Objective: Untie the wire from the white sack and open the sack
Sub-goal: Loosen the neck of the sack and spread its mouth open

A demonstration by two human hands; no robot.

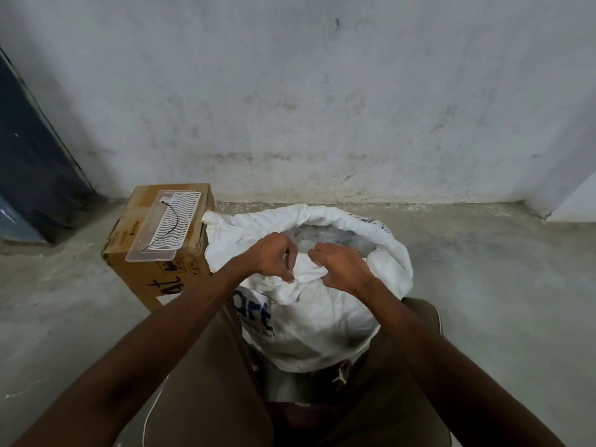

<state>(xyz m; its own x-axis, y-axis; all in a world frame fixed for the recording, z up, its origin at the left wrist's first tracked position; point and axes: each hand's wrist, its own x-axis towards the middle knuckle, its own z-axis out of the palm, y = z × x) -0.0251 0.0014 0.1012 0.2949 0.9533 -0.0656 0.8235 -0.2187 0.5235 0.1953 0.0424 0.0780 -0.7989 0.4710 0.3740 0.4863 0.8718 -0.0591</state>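
now, step in hand: the opening step, as i judge it; the white sack already gapes at its far rim while the near rim is bunched between both hands
sack's place: upright between the person's knees on the concrete floor, touching the cardboard box at its 9 o'clock
wire: a thin dark wire lies curved on the clear plastic tray atop the box, at roughly 10 o'clock from the sack mouth and apart from it; it looks to be the tie, already off, though i cannot be sure it is the same one
left hand: curled over the near rim, fingertips pressed together on a fold of the white cloth at 6 o'clock of the mouth
right hand: just beside it toward 3 o'clock, fingers pinching the same bunched fold
inside: something pale and glossy shows at 12 o'clock within the mouth; too unclear to name
next move calls for: drawing the two hands apart, one toward 9 and one toward 3 o'clock, to spread the near rim; a firm pinch so the woven cloth does not slip; perhaps rolling the rim down so it stays open
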